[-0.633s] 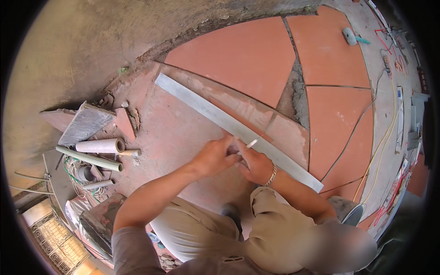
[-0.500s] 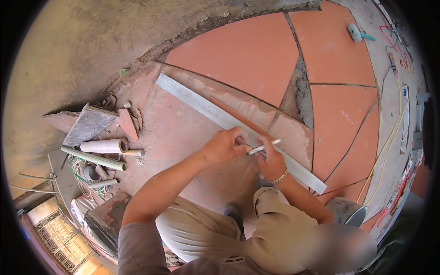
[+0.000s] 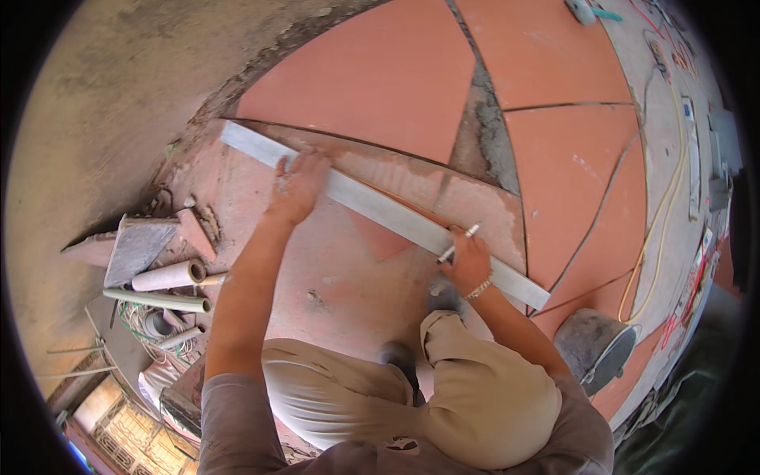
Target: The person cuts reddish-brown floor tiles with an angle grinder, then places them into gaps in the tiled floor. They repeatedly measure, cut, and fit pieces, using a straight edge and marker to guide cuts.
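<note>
My left hand point(image 3: 301, 182), slightly blurred, grips the left part of a long pale metal straightedge point(image 3: 384, 214) lying diagonally across the dusty pinkish floor. My right hand point(image 3: 467, 257) is closed around a slim white pen-like marker point(image 3: 473, 230) at the straightedge’s right part, its fingers against the bar. A red triangular area point(image 3: 378, 237) shows below the bar’s middle, and a narrow red strip runs along its far edge. Beyond lie large terracotta tiles point(image 3: 356, 83), with rough grey mortar point(image 3: 495, 138) in a gap between them. My bent knees are below my hands.
A stained wall point(image 3: 95, 95) rises at left, with broken slabs point(image 3: 142, 249), tubes point(image 3: 162, 277) and tangled cable point(image 3: 142, 321) by it. A grey bucket point(image 3: 594, 348) sits right of my knee. Cords point(image 3: 603, 198) cross the right side, where a mallet point(image 3: 580, 11) lies.
My hands have parted: the left moved forward and left onto the straightedge, the right turned down to the bar with the marker. The whole view has shifted as well.
</note>
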### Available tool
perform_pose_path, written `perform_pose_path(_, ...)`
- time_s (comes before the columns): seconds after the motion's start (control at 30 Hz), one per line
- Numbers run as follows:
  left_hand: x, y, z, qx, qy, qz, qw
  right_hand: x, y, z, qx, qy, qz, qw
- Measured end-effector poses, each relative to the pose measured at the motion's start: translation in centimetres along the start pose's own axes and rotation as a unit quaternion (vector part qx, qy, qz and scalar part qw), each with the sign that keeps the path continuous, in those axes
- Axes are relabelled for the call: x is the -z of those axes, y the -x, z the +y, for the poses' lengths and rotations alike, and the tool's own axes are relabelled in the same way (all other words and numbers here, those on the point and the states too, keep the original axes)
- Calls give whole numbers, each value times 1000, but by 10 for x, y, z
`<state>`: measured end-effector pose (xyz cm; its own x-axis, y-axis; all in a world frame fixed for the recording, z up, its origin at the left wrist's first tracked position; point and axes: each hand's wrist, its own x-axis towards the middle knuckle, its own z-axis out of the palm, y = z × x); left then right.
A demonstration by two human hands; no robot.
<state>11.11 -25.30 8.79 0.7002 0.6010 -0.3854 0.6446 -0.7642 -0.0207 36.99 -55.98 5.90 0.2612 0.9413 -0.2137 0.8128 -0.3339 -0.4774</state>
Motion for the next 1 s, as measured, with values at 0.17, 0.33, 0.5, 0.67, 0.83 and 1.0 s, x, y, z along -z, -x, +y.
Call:
perform_pose_path(0.17, 13, -6, 1, 30, 15, -11, 999, 9, -3, -4, 2, -18, 51, 999)
perform_pose_path(0.33, 11, -5, 2, 34, 8, 1, 999, 20, -1, 2, 12, -31, 32, 999)
perform_pose_path(0.5, 3, 9, -4, 35, 4, 13, 999, 19, -9, 0, 22, -49, 3, 999)
perform_pose_path(0.67, 7, 10, -12, 51, 65, 26, 996, 14, -11, -2, 24, -32, 16, 999)
perform_pose_path(0.83, 19, 3, -17, 47, 37, -27, 998, 7, -8, -1, 30, -23, 36, 999)
perform_pose_path(1.0, 28, -4, -20, 41, 55, -54, 996, 5, -6, 1, 33, -20, 41, 998)
